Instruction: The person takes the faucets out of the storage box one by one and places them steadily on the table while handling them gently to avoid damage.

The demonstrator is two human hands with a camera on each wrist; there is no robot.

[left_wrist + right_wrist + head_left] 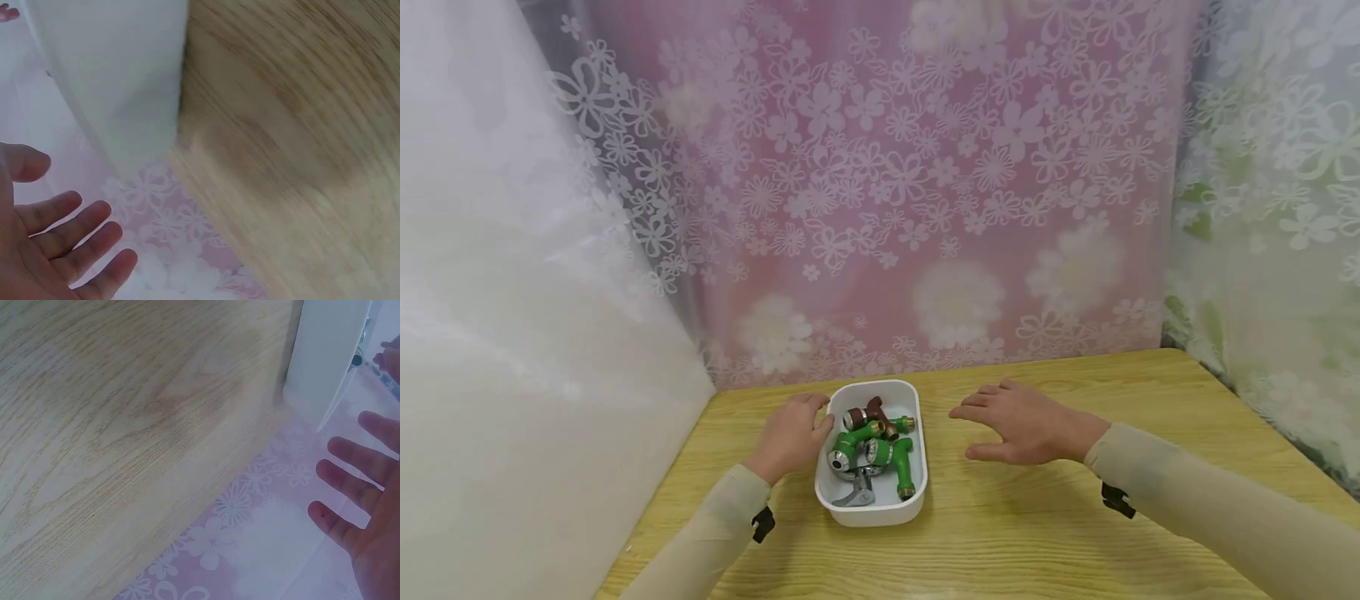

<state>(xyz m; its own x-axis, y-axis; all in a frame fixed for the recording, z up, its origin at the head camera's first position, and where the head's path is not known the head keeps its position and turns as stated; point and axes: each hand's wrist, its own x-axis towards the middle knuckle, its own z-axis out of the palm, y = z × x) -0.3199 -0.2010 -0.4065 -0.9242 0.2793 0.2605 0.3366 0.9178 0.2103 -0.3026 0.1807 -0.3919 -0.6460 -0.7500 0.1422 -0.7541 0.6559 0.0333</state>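
A white plastic bin [880, 515] on the table holds several taps. Among them are a green tap [901, 467] at the right, another green tap [853, 446] at the left, a brown tap [876, 414] at the far end and a chrome piece with a grey lever [859, 492] at the near end. My left hand [792, 437] is beside the bin's left wall, its fingers extended and holding nothing. To the right of the bin, my right hand [1018, 423] hovers apart from it, fingers spread and palm bare in the right wrist view.
The bin stands on a wood-grain table [1000, 550]. A pink flowered curtain [925, 208] hangs along the table's back edge. White sheeting [535, 333] closes the left side, and a pale flowered curtain [1277, 275] hangs at the right.
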